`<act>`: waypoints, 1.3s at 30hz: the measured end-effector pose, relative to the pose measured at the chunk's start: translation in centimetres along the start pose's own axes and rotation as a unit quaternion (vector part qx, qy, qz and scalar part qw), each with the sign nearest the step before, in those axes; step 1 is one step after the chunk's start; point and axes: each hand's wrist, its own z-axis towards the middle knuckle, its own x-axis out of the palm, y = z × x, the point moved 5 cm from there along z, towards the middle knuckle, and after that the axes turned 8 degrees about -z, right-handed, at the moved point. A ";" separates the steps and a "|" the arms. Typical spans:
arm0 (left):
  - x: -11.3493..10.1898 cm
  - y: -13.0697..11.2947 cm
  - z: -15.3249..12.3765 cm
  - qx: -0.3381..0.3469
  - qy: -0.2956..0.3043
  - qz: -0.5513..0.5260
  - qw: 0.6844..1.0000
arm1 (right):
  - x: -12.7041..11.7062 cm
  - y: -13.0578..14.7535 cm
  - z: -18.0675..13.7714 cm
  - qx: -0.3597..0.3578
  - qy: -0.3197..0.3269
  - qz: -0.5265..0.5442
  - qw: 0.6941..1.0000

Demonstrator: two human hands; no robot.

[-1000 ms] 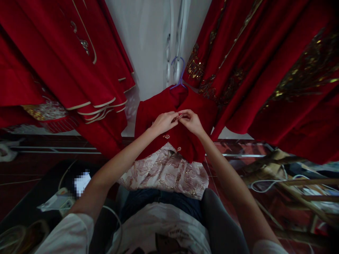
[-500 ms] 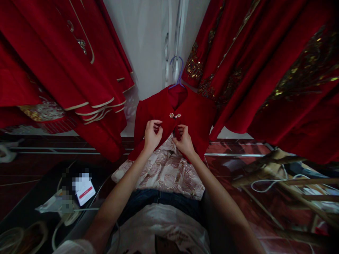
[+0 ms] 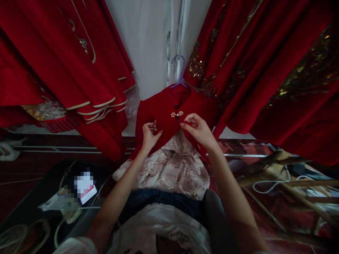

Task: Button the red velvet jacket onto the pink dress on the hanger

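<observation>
A small red jacket (image 3: 164, 111) hangs on a purple hanger (image 3: 179, 70) in front of me. Its top beaded clasp (image 3: 177, 114) is fastened. My left hand (image 3: 148, 135) pinches the jacket's left front edge beside a loose beaded button (image 3: 154, 125). My right hand (image 3: 199, 131) pinches the right front edge just below the fastened clasp. The two flaps are spread apart, showing a pale patterned lining (image 3: 169, 165) underneath.
Red embroidered garments hang at the left (image 3: 63, 63) and right (image 3: 265, 70), close on both sides. A white wall (image 3: 150, 42) lies behind. A phone (image 3: 85, 187) and cables sit at lower left; wooden pieces (image 3: 278, 165) at the right.
Both hands left the top clasp, which now stays fastened, dropped to the lower front, then pulled the two flaps apart; the right hand rose toward the clasp.
</observation>
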 end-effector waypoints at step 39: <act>-0.9 -0.2 3.1 -0.098 0.072 -0.160 0.980 | 11.4 -8.3 3.5 0.000 -0.118 -0.108 0.987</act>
